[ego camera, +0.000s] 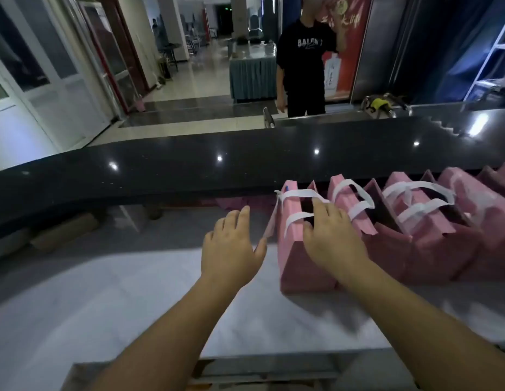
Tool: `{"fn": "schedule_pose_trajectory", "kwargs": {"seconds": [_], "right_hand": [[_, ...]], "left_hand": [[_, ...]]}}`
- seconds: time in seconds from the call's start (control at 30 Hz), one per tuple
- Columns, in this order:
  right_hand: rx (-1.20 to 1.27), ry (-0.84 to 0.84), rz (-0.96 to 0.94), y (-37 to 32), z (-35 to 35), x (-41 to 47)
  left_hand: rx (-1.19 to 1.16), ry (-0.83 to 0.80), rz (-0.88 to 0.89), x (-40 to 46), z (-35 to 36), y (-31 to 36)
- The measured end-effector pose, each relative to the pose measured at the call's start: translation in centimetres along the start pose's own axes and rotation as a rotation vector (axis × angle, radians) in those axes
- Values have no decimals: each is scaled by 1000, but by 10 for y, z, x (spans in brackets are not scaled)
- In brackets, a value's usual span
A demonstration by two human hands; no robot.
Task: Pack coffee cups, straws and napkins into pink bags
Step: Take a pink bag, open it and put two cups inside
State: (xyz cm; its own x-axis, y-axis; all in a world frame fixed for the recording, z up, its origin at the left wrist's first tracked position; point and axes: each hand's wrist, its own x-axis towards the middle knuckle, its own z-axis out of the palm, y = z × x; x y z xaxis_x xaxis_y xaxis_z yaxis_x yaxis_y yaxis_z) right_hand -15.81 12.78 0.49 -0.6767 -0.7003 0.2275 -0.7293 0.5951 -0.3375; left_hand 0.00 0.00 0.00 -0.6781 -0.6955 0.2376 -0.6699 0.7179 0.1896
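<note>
Several pink bags (431,235) in a row, centre-right of frame, on the white counter (118,292). Right hand (333,238), fingers spread, rests on the leftmost bag (299,266); left hand (231,246) open just beside it. Risk: pushing topples the light bag or crushes its mouth.

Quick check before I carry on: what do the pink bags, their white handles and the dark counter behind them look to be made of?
Pink bags: likely matte paper; sharp creases, stiff folded tops, no shine.
White handles: flat strips, probably paper or fabric tape; the blur leaves it open.
Dark counter: polished stone or similar, glossy black with ceiling lights reflected as bright spots.
</note>
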Motion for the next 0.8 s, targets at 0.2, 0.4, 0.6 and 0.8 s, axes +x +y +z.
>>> {"fn": "schedule_pose_trajectory", "kwargs": {"seconds": [0.2,0.4,0.6,0.8], "right_hand": [[142,-37,99,53,10,44],[245,-113,162,63,26,72],[202,-168,219,59,45,92],[135,-229,277,61,52,103]], "left_hand": [[-58,-83,22,41,36,56],[-156,-183,-51,69,59,82],[-210,-256,-123,99,73,91],[-254,-312,-161,116,75,96]]}}
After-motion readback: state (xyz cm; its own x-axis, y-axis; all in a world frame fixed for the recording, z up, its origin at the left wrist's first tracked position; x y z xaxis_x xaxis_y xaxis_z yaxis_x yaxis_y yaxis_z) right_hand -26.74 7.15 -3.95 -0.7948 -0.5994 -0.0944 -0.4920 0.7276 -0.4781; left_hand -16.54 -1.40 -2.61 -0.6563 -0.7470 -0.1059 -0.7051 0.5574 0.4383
